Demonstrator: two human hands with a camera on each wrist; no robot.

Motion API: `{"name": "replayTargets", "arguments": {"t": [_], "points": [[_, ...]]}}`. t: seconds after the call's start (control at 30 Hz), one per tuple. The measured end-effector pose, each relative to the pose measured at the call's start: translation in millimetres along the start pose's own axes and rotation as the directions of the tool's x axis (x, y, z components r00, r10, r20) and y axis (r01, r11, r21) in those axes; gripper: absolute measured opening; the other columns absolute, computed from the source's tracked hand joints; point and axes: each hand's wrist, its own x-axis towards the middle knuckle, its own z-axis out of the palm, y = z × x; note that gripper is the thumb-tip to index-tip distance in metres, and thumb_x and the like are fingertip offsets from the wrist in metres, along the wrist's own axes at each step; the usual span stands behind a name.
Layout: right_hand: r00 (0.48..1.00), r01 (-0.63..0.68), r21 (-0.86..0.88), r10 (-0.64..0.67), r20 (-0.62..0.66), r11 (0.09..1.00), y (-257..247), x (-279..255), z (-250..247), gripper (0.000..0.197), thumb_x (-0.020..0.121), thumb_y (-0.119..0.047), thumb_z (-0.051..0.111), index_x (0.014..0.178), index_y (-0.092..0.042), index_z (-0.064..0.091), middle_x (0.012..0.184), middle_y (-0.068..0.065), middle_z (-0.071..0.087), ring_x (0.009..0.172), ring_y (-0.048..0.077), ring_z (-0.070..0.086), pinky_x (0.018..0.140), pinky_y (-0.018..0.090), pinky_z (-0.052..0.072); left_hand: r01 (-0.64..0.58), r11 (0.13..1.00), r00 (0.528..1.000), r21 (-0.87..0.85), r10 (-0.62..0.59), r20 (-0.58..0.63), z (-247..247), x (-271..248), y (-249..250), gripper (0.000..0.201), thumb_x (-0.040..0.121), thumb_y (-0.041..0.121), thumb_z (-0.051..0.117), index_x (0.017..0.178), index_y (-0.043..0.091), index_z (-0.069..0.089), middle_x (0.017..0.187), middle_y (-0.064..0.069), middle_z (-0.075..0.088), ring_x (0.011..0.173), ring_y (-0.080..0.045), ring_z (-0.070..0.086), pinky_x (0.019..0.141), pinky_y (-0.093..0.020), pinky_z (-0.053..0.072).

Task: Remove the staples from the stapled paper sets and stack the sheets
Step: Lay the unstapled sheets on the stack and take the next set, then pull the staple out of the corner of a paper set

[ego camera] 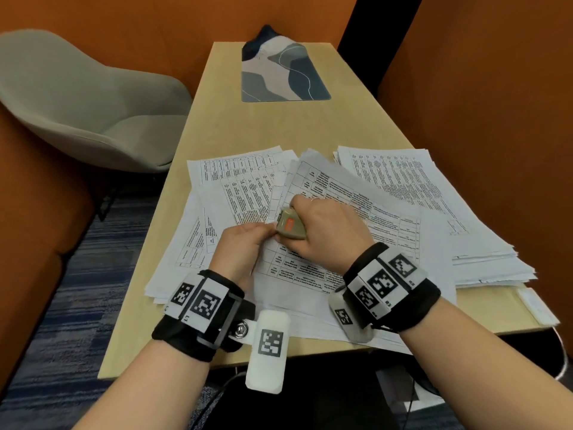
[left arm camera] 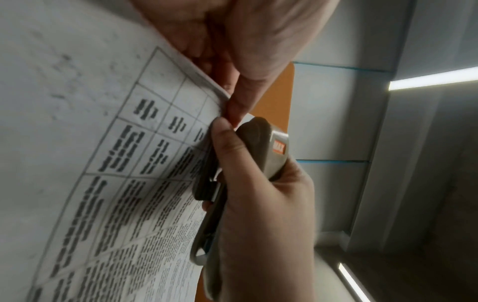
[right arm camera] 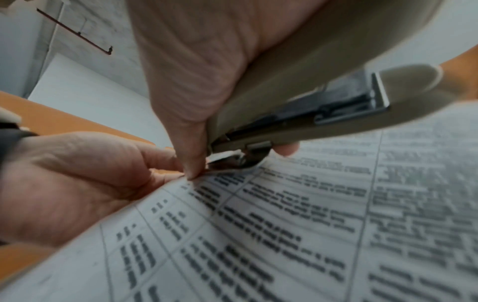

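A stapled paper set (ego camera: pixel 341 209) printed with tables lies tilted on top of the loose sheets in the middle of the table. My left hand (ego camera: pixel 263 234) pinches its near-left corner (left arm camera: pixel 220 106) between thumb and finger. My right hand (ego camera: pixel 313 226) grips a beige stapler (ego camera: pixel 290 226) with an orange label, held against that same corner. In the right wrist view the metal tip (right arm camera: pixel 232 161) at the stapler's (right arm camera: pixel 310 92) end touches the paper's (right arm camera: pixel 284 224) corner, right beside my left hand's fingertips (right arm camera: pixel 165 161). The staple itself is hidden.
A thick stack of printed sheets (ego camera: pixel 409 187) sits at the right and loose sheets (ego camera: pixel 235 181) spread at the left on the wooden table (ego camera: pixel 263 128). A patterned desk mat (ego camera: pixel 283 72) lies at the far end. A grey chair (ego camera: pixel 77 97) stands left; orange walls enclose the table.
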Motion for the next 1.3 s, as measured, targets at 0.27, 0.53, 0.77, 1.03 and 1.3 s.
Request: {"name": "replayTargets", "arguments": {"t": [0.27, 0.53, 0.77, 1.03, 1.3], "points": [[0.979, 0.093, -0.101, -0.110, -0.174, 0.991, -11.4, -7.2, -0.5, 0.040, 0.066, -0.041, 0.078, 0.083, -0.011, 0.056, 0.067, 0.001, 0.062, 0.050, 0.023, 0.058, 0.048, 0.023, 0.024, 0.025, 0.999, 1.000, -0.039, -0.025, -0.005, -3.1, 0.0, 2.8, 0.016, 0.081, 0.001, 0.061, 0.065, 0.001, 0.061, 0.051, -0.009, 0.060, 0.045, -0.017, 0.057, 0.043, -0.021, 0.047], [0.945, -0.321, 0.526, 0.301, 0.126, 0.787, -0.1, -7.3, 7.5, 0.030, 0.074, -0.047, 0.071, 0.082, -0.023, 0.055, 0.075, -0.009, 0.058, 0.076, 0.013, 0.057, 0.064, 0.027, 0.042, -0.095, 0.995, 0.981, 0.030, 0.089, 0.175, -12.8, -0.7, -2.2, 0.016, 0.090, -0.003, 0.048, 0.086, 0.000, 0.063, 0.068, -0.008, 0.069, 0.060, -0.016, 0.067, 0.060, -0.025, 0.057], [0.882, -0.470, 0.679, 0.276, 0.382, 0.564, 6.6, -5.0, 8.4, 0.023, 0.074, -0.029, 0.077, 0.071, -0.015, 0.058, 0.065, -0.002, 0.059, 0.059, 0.013, 0.054, 0.059, 0.025, 0.042, -0.268, 0.915, 0.957, 0.301, 0.216, 0.195, -14.5, -4.6, -6.0, 0.014, 0.086, -0.006, 0.055, 0.096, -0.001, 0.065, 0.085, -0.016, 0.069, 0.076, -0.021, 0.065, 0.073, -0.027, 0.055], [0.904, -0.427, 0.579, 0.347, 0.250, 0.695, 20.1, -16.6, -22.2, 0.025, 0.075, -0.037, 0.075, 0.070, -0.021, 0.056, 0.067, -0.007, 0.059, 0.059, 0.004, 0.052, 0.056, 0.021, 0.039, -0.368, 0.852, 0.929, 0.373, 0.325, 0.174, -16.7, -5.0, -5.7, 0.025, 0.088, 0.000, 0.055, 0.088, 0.022, 0.066, 0.084, 0.006, 0.072, 0.082, -0.012, 0.068, 0.083, -0.029, 0.054], [0.555, -0.758, 0.350, 0.826, -0.095, 0.550, 115.4, -135.0, -99.3, 0.040, 0.080, -0.043, 0.067, 0.089, -0.005, 0.062, 0.080, 0.012, 0.063, 0.074, 0.027, 0.058, 0.073, 0.037, 0.049, -0.441, 0.819, 0.896, 0.368, 0.379, 0.229, -19.4, 1.6, -7.9, 0.023, 0.090, 0.007, 0.056, 0.091, 0.028, 0.065, 0.093, 0.006, 0.071, 0.095, -0.021, 0.065, 0.089, -0.039, 0.048]]}}
